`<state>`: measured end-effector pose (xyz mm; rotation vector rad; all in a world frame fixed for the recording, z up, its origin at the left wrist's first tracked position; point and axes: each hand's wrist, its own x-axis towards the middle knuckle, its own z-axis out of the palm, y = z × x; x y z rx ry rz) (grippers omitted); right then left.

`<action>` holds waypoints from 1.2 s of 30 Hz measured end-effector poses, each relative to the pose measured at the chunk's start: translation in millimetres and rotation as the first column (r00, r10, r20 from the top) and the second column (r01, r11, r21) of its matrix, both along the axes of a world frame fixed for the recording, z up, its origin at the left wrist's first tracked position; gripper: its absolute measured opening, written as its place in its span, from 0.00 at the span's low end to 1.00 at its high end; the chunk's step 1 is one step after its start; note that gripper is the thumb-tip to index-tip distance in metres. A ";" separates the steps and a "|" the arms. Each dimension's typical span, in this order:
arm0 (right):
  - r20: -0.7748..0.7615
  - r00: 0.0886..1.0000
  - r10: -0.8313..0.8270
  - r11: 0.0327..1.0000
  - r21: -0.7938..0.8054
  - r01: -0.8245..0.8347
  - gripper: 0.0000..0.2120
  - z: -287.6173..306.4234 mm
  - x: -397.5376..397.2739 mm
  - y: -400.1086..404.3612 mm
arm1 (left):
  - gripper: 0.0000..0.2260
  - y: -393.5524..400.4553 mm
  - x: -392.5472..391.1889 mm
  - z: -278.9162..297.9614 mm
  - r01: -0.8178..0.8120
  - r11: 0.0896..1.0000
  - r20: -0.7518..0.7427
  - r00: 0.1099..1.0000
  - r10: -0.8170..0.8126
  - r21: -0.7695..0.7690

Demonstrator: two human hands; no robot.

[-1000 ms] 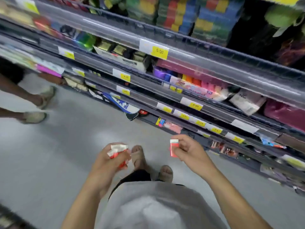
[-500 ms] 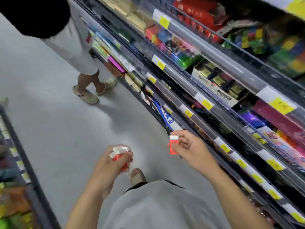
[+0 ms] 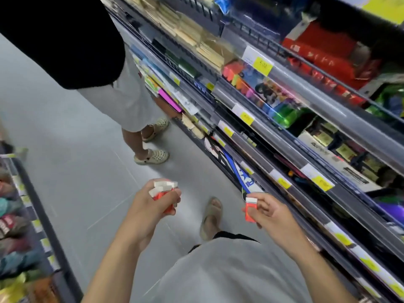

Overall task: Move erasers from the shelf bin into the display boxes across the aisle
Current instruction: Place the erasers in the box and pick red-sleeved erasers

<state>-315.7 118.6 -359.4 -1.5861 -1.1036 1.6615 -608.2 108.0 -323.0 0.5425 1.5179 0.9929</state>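
Left hand (image 3: 150, 206): fingers curled round a bunch of erasers (image 3: 162, 190), white ends up, red sleeves down, held over the grey floor (image 3: 72, 154). Right hand (image 3: 270, 212): pinching a single eraser (image 3: 249, 207) upright, white end on top, just beside the shelves (image 3: 284, 136) with yellow price tags. Also present: another person (image 3: 113, 84) standing ahead in the aisle in pale sandals (image 3: 153, 157); a second rack (image 3: 32, 215) at left.

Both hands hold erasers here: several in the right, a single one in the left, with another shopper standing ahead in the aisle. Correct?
Sides are swapped. In the head view the left hand grips several erasers; the right hand pinches a single eraser. The rest holds.
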 end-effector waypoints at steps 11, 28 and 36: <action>0.002 0.993 0.121 0.982 0.143 -0.120 0.14 38.1 -52.9 181.2 | 0.20 132.8 -30.0 5.7 0.010 1.000 -0.028 1.000 -0.010 0.001; -0.046 0.958 -0.283 0.806 0.530 0.264 0.13 169.2 -80.1 262.3 | 0.10 367.6 -23.0 155.3 0.474 0.724 -0.020 0.843 -0.538 0.500; -0.038 0.896 -0.443 0.656 0.667 0.353 0.20 239.1 -68.6 246.7 | 0.13 410.1 18.1 222.5 0.574 0.423 -0.105 0.670 -0.735 0.701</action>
